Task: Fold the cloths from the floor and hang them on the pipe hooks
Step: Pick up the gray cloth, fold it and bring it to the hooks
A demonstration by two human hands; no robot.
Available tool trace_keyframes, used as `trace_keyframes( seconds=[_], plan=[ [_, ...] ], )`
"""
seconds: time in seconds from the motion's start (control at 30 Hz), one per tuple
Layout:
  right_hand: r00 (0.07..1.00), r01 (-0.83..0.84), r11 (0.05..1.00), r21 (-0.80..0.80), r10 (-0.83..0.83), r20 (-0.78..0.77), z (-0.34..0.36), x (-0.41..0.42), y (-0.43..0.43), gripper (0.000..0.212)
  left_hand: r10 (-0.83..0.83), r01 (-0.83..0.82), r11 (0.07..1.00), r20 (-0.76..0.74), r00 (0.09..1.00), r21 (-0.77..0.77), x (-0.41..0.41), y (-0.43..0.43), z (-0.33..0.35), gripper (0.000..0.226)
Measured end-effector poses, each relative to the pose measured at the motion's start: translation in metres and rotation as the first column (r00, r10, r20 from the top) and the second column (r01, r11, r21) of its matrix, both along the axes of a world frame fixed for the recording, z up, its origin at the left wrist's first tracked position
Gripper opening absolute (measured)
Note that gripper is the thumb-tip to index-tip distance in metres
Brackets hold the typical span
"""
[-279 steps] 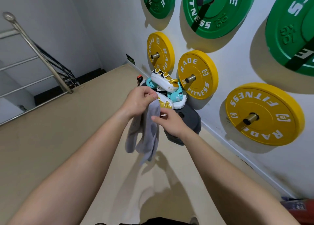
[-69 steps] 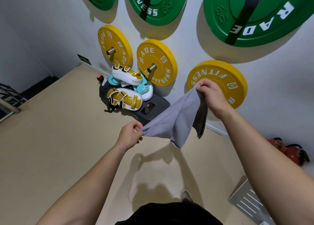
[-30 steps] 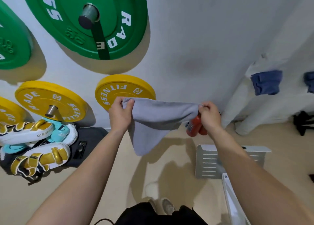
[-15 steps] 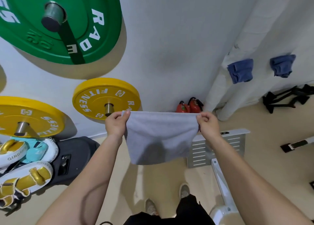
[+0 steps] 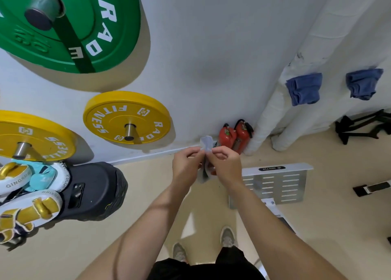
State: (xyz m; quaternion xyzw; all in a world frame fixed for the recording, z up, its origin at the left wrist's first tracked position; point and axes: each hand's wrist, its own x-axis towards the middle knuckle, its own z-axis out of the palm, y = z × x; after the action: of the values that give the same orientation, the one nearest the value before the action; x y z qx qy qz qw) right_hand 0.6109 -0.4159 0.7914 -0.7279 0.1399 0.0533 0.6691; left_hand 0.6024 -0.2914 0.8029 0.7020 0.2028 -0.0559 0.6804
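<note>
A light grey cloth (image 5: pixel 207 144) is folded in half between my hands, its top corner sticking up above my fingers and the rest hanging down behind them. My left hand (image 5: pixel 186 167) and my right hand (image 5: pixel 225 165) meet in front of my chest, and each pinches the cloth's upper edge. Two blue cloths, one (image 5: pixel 304 88) and another (image 5: pixel 362 84), hang folded on the white wrapped pipes (image 5: pixel 296 47) at the right. The hooks under them are hidden.
A green weight plate (image 5: pixel 69 24) and yellow plates (image 5: pixel 127 117) hang on the wall at the left. Boxing pads (image 5: pixel 27 193) lie on a black bag (image 5: pixel 93 188). Two red extinguishers (image 5: pixel 234 136) stand by the pipes, and a metal plate (image 5: pixel 275 184) lies on the floor.
My hands have come together, folding the grey cloth in half; half a second ago they held it spread wide by its top corners.
</note>
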Motion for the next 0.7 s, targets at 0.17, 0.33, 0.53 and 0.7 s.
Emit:
trace_keyframes(
  seconds=[0.17,0.33,0.53,0.7],
  plan=[
    [0.997,-0.055,0.997,-0.047,0.058,0.055,-0.004,0.007,-0.009,0.006,-0.123,0.115,0.988,0.069,0.990,0.107,0.002,-0.009,0.008,0.024],
    [0.997,-0.083,0.997,0.000,0.083,-0.003,0.002,0.013,-0.017,0.019,-0.217,0.208,0.973,0.083,0.973,0.098,0.006,-0.009,0.016,0.051],
    [0.936,-0.324,0.938,-0.122,0.337,0.100,0.015,0.034,-0.037,0.014,-0.285,0.236,0.881,0.063,0.956,0.411,0.022,0.022,0.012,0.035],
    [0.872,-0.455,0.868,-0.201,0.479,0.096,0.039,0.051,-0.056,0.009,-0.390,0.288,0.702,0.013,0.921,0.651,0.039,0.050,0.009,0.080]
  ],
)
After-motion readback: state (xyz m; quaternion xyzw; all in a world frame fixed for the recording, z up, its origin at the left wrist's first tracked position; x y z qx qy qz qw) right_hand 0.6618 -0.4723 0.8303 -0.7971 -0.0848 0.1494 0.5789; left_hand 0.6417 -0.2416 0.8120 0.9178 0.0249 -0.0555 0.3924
